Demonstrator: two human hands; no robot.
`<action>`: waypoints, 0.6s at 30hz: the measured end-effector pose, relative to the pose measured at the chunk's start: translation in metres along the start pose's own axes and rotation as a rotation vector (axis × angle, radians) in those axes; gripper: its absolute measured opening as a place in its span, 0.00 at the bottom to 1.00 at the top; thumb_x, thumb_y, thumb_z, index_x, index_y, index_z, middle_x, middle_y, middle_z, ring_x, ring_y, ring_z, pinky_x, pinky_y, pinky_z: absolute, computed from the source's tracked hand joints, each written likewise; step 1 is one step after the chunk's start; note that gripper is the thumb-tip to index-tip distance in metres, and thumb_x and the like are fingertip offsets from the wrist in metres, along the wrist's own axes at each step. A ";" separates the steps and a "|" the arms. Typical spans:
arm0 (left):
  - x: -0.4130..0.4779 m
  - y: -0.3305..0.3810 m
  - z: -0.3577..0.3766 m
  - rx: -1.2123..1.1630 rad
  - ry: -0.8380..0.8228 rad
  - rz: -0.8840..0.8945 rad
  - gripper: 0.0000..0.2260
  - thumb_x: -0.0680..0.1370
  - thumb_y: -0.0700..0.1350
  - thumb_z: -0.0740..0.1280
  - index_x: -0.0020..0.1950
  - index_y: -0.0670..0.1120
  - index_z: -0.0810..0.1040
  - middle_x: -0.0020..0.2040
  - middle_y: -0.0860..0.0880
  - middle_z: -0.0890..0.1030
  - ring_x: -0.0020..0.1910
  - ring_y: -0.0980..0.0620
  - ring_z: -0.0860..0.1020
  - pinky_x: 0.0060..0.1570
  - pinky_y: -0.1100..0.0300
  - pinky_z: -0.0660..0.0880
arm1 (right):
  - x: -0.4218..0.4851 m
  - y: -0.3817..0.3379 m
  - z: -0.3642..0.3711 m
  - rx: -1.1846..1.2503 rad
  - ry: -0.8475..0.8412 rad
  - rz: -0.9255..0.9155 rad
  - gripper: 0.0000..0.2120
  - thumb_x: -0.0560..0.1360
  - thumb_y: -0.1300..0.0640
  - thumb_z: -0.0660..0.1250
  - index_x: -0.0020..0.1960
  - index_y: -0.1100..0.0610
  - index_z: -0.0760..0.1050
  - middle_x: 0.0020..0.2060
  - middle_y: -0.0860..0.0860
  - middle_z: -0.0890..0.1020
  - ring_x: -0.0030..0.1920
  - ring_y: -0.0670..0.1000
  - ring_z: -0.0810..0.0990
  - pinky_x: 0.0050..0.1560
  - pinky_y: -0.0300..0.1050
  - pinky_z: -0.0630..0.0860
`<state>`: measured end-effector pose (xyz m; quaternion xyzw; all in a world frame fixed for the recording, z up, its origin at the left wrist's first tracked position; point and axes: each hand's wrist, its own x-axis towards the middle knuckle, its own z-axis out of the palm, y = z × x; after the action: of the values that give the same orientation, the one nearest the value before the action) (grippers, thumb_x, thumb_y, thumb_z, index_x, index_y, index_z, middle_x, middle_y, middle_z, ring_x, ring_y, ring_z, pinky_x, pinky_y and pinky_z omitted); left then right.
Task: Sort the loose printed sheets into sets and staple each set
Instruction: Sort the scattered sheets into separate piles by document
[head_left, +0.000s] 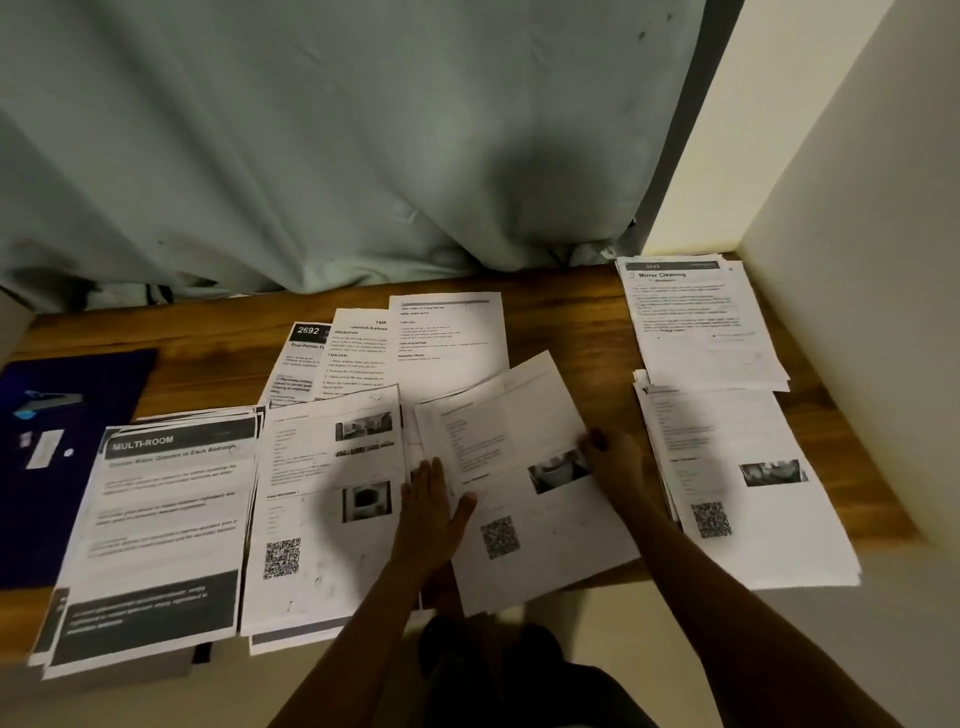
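The big wooden table (218, 332) is covered with paper piles, and one tilted sheet (524, 467) with a picture and a square code lies slanted on top in the middle, near the front edge. The right hand (615, 460) pinches this sheet's right edge, thumb on top and fingers curled under. The left hand (428, 514) lies flat with straight fingers on the papers just beside the sheet's left edge, and its thumb rests on the sheet. This looks like the sorting part, not the stapling part. To do it well, read the top of the sheet first. Then lift it with the pinching hand while the flat hand presses down so the papers below do not slide. It looks most like the photo pile (322, 519) on the left and the right pile (743, 509), but the words are too blurry to say which. Lay it down square on its pile. Behind the table hangs a large grey-green curtain (337, 145), and a white wall (831, 260) stands on the right. A dark blue folder (62, 493) lies at the far left. Next to it is the MULTI-ROOM pile (166, 519), which hangs over the front edge and could slip. The Mirror Cleaning pile (696, 332) sits in the back right corner, and three fanned sheets (447, 338) lie at the back middle. The stapler (49, 402) rests on the folder, well apart from both hands, with a small white thing (45, 449) near it that I cannot make out.
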<state>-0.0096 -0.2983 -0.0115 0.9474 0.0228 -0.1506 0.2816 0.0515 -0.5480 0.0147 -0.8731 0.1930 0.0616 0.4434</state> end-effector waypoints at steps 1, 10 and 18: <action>0.000 0.001 0.001 0.014 0.009 -0.006 0.39 0.77 0.67 0.46 0.77 0.42 0.39 0.78 0.43 0.42 0.76 0.47 0.40 0.71 0.56 0.34 | -0.001 0.000 0.007 -0.006 -0.005 0.006 0.06 0.78 0.57 0.63 0.45 0.58 0.73 0.39 0.52 0.76 0.41 0.51 0.75 0.43 0.41 0.68; 0.002 0.006 0.010 0.032 0.039 -0.041 0.37 0.79 0.63 0.52 0.77 0.42 0.39 0.77 0.42 0.41 0.76 0.45 0.39 0.71 0.55 0.33 | -0.009 0.014 0.034 -0.364 -0.078 -0.125 0.22 0.79 0.57 0.61 0.72 0.57 0.63 0.68 0.57 0.65 0.67 0.57 0.62 0.68 0.47 0.62; 0.003 0.003 0.015 0.072 0.085 0.003 0.52 0.64 0.77 0.30 0.77 0.42 0.46 0.77 0.40 0.41 0.73 0.49 0.34 0.69 0.56 0.31 | -0.001 0.014 0.035 -0.368 -0.019 -0.145 0.22 0.78 0.58 0.63 0.71 0.56 0.65 0.66 0.57 0.67 0.65 0.57 0.64 0.65 0.48 0.65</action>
<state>-0.0109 -0.3088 -0.0227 0.9625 0.0278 -0.1105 0.2462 0.0470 -0.5277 -0.0165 -0.9505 0.1111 0.0723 0.2811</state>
